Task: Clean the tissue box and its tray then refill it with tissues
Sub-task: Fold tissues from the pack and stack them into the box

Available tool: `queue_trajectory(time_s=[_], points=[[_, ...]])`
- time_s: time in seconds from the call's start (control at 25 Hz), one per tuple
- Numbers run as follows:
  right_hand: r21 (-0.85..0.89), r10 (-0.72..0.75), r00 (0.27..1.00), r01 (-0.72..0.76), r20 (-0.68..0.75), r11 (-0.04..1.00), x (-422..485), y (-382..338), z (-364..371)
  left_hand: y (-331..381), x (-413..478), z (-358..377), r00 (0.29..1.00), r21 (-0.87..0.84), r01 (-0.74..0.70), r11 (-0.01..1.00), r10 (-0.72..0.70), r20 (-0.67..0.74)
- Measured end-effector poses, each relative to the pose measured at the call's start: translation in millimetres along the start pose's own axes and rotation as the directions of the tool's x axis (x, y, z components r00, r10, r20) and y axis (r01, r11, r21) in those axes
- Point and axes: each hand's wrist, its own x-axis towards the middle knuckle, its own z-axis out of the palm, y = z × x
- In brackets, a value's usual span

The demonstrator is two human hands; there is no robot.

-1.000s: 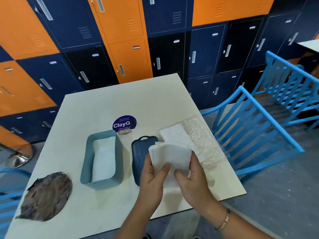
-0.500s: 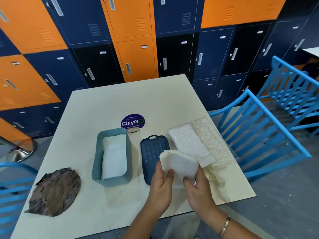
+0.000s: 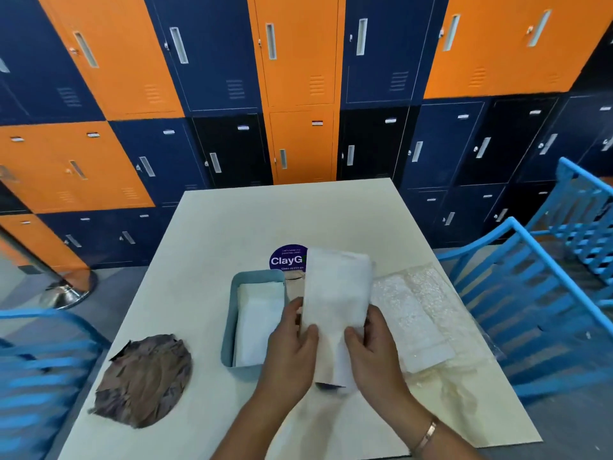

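A light blue tissue box (image 3: 229, 330) sits open on the table with white tissues (image 3: 257, 323) lying inside it. Just right of it I hold up a stack of white tissues (image 3: 335, 303). My left hand (image 3: 292, 346) grips the stack's left edge and my right hand (image 3: 371, 346) grips its right edge, thumbs on the near face. The stack hides nearly all of the dark blue tray; only a dark corner (image 3: 326, 386) shows below it. A clear plastic pack of tissues (image 3: 409, 313) lies to the right.
A brown crumpled rag (image 3: 146, 381) lies at the table's front left. A purple ClayGo sticker (image 3: 287, 258) is behind the box. Blue chairs (image 3: 544, 293) stand on the right and another at the left (image 3: 36, 373). Lockers (image 3: 298, 94) line the wall behind.
Both hands have lifted the tissue stack and stretched it out lengthwise, away from me, so it now covers the dark blue tray. The camera has tilted and moved closer.
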Motion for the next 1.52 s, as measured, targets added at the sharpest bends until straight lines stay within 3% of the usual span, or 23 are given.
queue_trajectory(time_s=[0.16, 0.36, 0.48, 0.6, 0.76, 0.96, 1.12, 1.24, 1.36, 1.44, 1.52], points=[[-0.053, 0.087, 0.99, -0.082, 0.109, 0.995, 24, -19, 48, -7, 20, -49, 0.989, 0.112, 0.103, 0.988, -0.09, -0.113], [-0.364, 0.132, 0.981, -0.073, 0.141, 0.929, 41, -30, 96, -23, 39, -93, 0.984, 0.334, 0.157, 0.929, -0.118, -0.132], [-0.567, 0.127, 0.983, -0.031, 0.131, 0.823, 43, -28, 113, -33, 44, -105, 0.993, 0.499, 0.121, 0.858, -0.1, -0.069], [-0.715, 0.08, 0.986, 0.051, 0.148, 0.698, 40, -30, 123, -34, 48, -110, 0.997, 0.725, 0.07, 0.685, -0.07, -0.03], [-0.842, 0.008, 0.98, 0.168, 0.2, 0.512, 40, -36, 130, -36, 52, -110, 0.997, 0.829, -0.018, 0.559, -0.057, 0.06], [-0.898, 0.002, 0.971, 0.22, 0.239, 0.382, 40, -37, 138, -43, 56, -113, 0.989, 0.87, -0.09, 0.484, -0.057, 0.133], [-0.94, 0.058, 0.956, 0.268, 0.286, 0.211, 41, -41, 143, -49, 61, -115, 0.98, 0.879, -0.153, 0.451, -0.046, 0.194], [-0.919, 0.064, 0.917, 0.388, 0.393, 0.072, 43, -51, 142, -49, 63, -118, 0.962, 0.901, -0.249, 0.355, -0.019, 0.273], [-0.849, 0.038, 0.849, 0.528, 0.528, 0.002, 56, -59, 142, -45, 77, -124, 0.947, 0.898, -0.32, 0.303, 0.093, 0.306], [-0.806, 0.105, 0.807, 0.589, 0.581, -0.065, 68, -63, 146, -44, 93, -127, 0.917, 0.87, -0.399, 0.29, 0.106, 0.385], [-0.768, 0.267, 0.788, 0.609, 0.556, -0.199, 77, -65, 153, -44, 106, -126, 0.871, 0.839, -0.478, 0.26, 0.016, 0.492]])
